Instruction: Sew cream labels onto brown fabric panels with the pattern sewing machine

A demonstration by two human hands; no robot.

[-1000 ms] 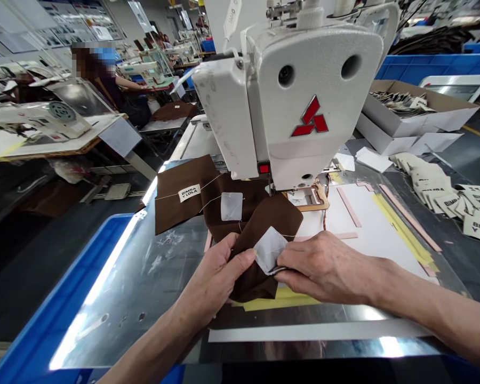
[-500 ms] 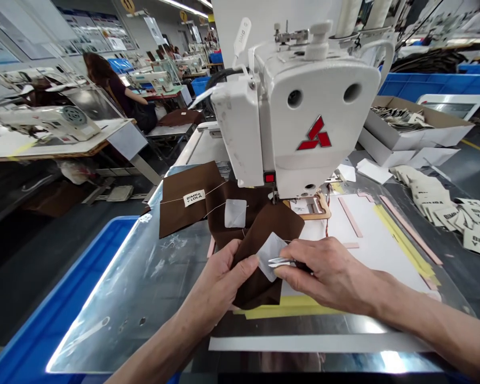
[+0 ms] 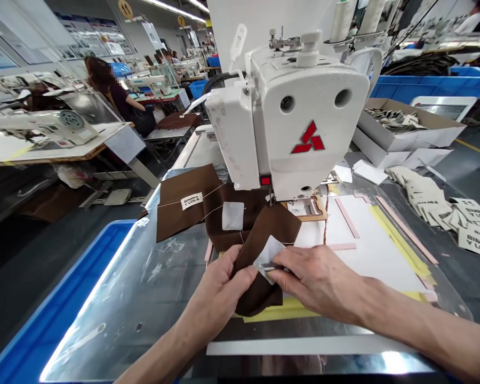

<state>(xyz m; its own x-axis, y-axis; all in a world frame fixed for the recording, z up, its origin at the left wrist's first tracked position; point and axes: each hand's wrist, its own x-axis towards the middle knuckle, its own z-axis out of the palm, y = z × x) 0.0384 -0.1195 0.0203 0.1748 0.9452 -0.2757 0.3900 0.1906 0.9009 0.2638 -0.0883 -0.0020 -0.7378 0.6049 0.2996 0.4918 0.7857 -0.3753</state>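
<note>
Brown fabric (image 3: 256,232) lies folded in front of the sewing machine, and my left hand (image 3: 228,282) pinches its near part between thumb and fingers. On that part is a white square patch (image 3: 272,247). My right hand (image 3: 314,277) is closed on small metal snips (image 3: 269,266), whose blades lie over the patch close to my left thumb. Behind, the fabric carries a second white patch (image 3: 232,216). Loose threads run from there to another brown piece (image 3: 172,213) with a "BIMBA Y LOLA" label (image 3: 191,201).
The white sewing machine (image 3: 308,117) stands over the metal table (image 3: 144,298). Labels (image 3: 424,197) are spread at the right, near an open box (image 3: 432,133). A blue bin (image 3: 64,304) is at the lower left. A person (image 3: 118,98) sits at the back left.
My right hand has moved slightly left with the snips, bringing the blades up to my left thumb. The near part of the fabric has shifted a little. The head view has moved slightly.
</note>
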